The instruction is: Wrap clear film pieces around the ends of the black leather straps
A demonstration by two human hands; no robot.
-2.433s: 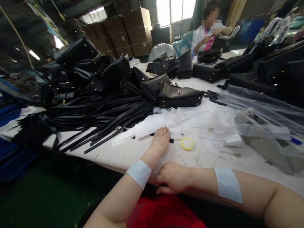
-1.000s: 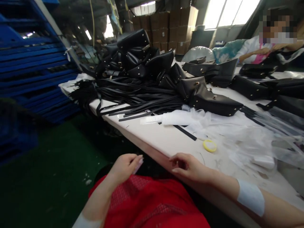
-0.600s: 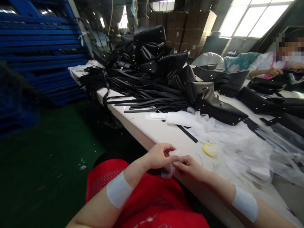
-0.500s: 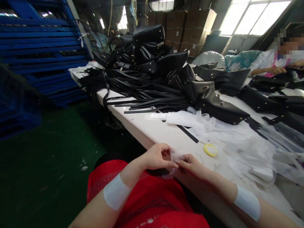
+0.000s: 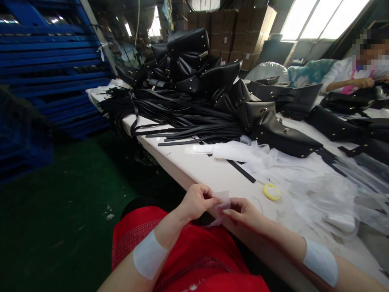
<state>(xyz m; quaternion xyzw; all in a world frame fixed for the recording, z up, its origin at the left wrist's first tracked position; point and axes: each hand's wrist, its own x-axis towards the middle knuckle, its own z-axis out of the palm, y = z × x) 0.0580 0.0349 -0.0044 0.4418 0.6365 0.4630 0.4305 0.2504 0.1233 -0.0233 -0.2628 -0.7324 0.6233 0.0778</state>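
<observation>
A small piece of thin, translucent white sheet [image 5: 224,199] is stretched between my two hands, just over the table's near edge. My left hand [image 5: 197,201] pinches its left side between thumb and fingers. On the right side, my right hand [image 5: 243,213] grips it with the thumb on top and the fingers curled behind. Whether the sheet is plastic film or tissue paper I cannot tell. Its lower end hangs toward the red apron [image 5: 209,259] on my lap.
Black bags [image 5: 188,61] are heaped on the white table [image 5: 182,162], with long black straps [image 5: 182,113] before them. Crumpled translucent wrapping [image 5: 316,194] and a yellow ring [image 5: 271,192] lie to the right. A co-worker [image 5: 349,77] handles a black bag. Blue pallets [image 5: 54,61] stand left.
The sheet, bunched between my fingers before, is now spread flatter and shows more of its surface. My left hand has shifted slightly left, and my right hand slightly right.
</observation>
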